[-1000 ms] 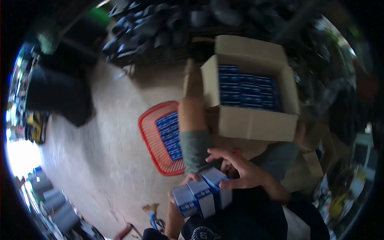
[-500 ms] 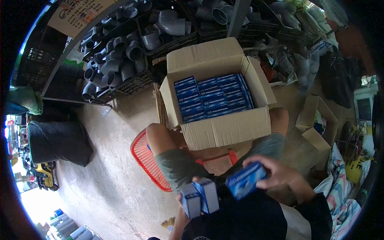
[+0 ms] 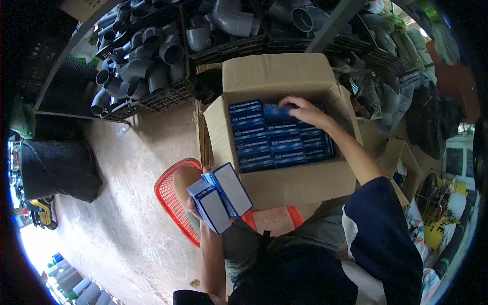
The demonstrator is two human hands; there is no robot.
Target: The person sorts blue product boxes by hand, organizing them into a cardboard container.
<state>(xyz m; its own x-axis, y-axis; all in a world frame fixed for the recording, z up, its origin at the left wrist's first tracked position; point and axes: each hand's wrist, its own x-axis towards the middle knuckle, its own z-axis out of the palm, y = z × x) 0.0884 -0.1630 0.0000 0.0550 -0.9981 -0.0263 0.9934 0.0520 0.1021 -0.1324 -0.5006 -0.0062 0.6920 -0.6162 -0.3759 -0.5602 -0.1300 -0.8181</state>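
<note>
My left hand (image 3: 195, 207) is closed around two small blue-and-white boxes (image 3: 223, 195), held side by side over my left thigh with their white faces up. An open cardboard carton (image 3: 300, 185) stands in front of me, holding rows of similar blue printed boxes (image 3: 270, 145). Inside it, near the back, my right hand (image 3: 307, 112) has its fingers bent at a blue box (image 3: 274, 113) in the middle row. Both fingertips and box are blurred there, and the palm hides the boxes below it.
A red plastic basket (image 3: 170, 190) sits on the floor by my left leg. Black crates (image 3: 162, 101) of grey pipe fittings (image 3: 137, 68) line the back. A smaller open carton (image 3: 401, 160) is at the right, and a dark sack (image 3: 58, 168) at the left.
My right hand has moved from near my body, where it held a blue box, forward into the carton. The left hand has raised its two boxes forward and turned them.
</note>
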